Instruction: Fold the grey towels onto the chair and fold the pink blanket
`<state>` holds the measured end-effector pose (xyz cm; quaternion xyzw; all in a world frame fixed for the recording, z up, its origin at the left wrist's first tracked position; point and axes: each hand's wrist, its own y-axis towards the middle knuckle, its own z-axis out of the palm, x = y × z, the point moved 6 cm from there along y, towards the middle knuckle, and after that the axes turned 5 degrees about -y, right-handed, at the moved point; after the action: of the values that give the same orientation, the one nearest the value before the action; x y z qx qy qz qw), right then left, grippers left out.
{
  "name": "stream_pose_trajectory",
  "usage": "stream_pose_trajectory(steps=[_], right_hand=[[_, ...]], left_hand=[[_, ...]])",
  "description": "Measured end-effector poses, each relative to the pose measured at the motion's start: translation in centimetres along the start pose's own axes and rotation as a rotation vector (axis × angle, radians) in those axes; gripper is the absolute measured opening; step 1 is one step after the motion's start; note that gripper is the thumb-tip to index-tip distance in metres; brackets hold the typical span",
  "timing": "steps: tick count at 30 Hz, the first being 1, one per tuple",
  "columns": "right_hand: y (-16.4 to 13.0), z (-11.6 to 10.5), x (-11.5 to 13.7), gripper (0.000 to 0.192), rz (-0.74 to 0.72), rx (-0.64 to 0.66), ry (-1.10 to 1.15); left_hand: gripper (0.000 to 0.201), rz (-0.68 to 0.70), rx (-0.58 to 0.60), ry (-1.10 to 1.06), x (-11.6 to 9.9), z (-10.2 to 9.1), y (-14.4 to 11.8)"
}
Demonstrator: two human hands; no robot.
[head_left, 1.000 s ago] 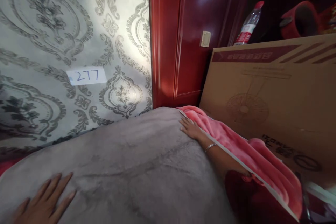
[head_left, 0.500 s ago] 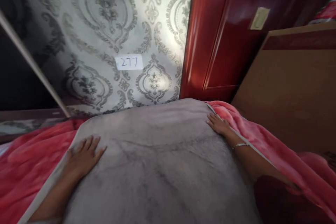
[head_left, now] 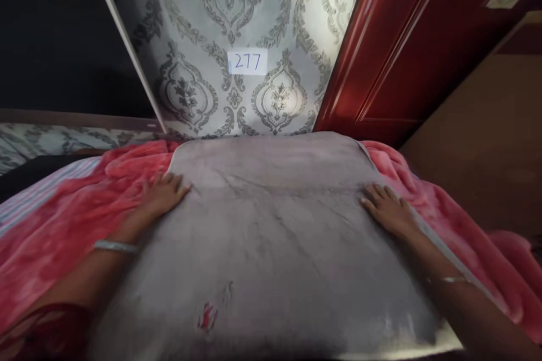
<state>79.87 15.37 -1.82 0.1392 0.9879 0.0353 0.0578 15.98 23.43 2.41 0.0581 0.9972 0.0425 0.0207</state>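
pressing flat with fingers spread, left hand (head_left: 163, 194) and right hand (head_left: 387, 211) near the far corners of the grey blanket (head_left: 271, 237) laid over the pink blanket (head_left: 55, 220), risking bunched plush and a skewed edge from uneven pushing.

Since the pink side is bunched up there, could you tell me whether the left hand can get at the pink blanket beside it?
Probably yes: the left hand lies flat at the grey blanket's edge, the pink blanket right alongside, nothing between.

text: "277" handwritten in blue | carrier: white label (head_left: 248, 62) | location: stuck on patterned wallpaper (head_left: 292, 0) | other readable text: none
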Motion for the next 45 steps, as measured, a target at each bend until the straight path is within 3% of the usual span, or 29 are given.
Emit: stream_pose_trajectory(steps=[2,4,7,10,12,14,16,18,20,22,27,29,34,39,45], right_hand=[[-3.3,2.0,-0.3,0.066,-0.044,0.020,-0.004],[-5.9,3.6,-2.7,0.068,0.007,0.017,0.011],[-8.0,4.5,-7.7,0.068,0.154,0.013,0.072],[-8.7,3.5,-9.1,0.067,0.245,0.072,0.106],[-9.4,2.0,-7.1,0.066,0.282,0.076,0.086],[-10.7,0.4,-2.5,0.065,0.220,0.006,0.075],[-12.8,-0.7,3.7,0.063,-0.007,-0.083,0.112],[-15.3,-0.7,9.2,0.062,-0.249,-0.092,0.145],[-17.4,-0.2,11.5,0.062,-0.331,-0.072,0.137],[-18.6,0.6,10.4,0.064,-0.276,-0.055,0.113],[-20.2,2.1,1.5,0.073,0.034,-0.121,0.088],[-21.0,2.4,-0.5,0.075,0.092,-0.185,0.105],[-22.4,2.7,-0.7,0.074,0.162,-0.268,0.144],[-22.6,2.3,-0.9,0.074,0.251,-0.251,0.165],[-22.4,3.0,-1.7,0.075,0.259,-0.244,0.204]], left_hand=[[0.068,0.110,0.069,-0.006,-1.5,0.7,-2.5],[0.069,0.173,0.076,-0.013,-1.5,1.4,-5.3],[0.071,0.084,0.049,-0.020,1.9,1.9,-8.7],[0.070,0.014,0.030,-0.046,5.5,1.4,-10.9],[0.070,-0.024,0.005,-0.058,6.4,0.6,-12.0],[0.072,-0.078,-0.015,-0.061,5.5,-0.1,-13.2],[0.073,-0.040,-0.025,-0.068,2.7,-0.4,-14.7],[0.070,0.147,0.006,-0.087,-1.1,0.1,-16.4],[0.067,0.291,0.073,-0.102,-3.8,1.3,-18.1],[0.067,0.312,0.101,-0.102,-4.3,2.2,-19.3],[0.069,0.219,0.048,-0.057,-1.6,2.4,-20.2],[0.072,0.153,0.040,-0.032,-0.7,2.1,-20.4],[0.075,0.037,0.024,-0.063,1.1,1.7,-21.2],[0.076,-0.016,-0.100,-0.209,3.1,1.9,-22.2],[0.072,0.006,-0.170,-0.103,3.0,2.3,-23.0]])
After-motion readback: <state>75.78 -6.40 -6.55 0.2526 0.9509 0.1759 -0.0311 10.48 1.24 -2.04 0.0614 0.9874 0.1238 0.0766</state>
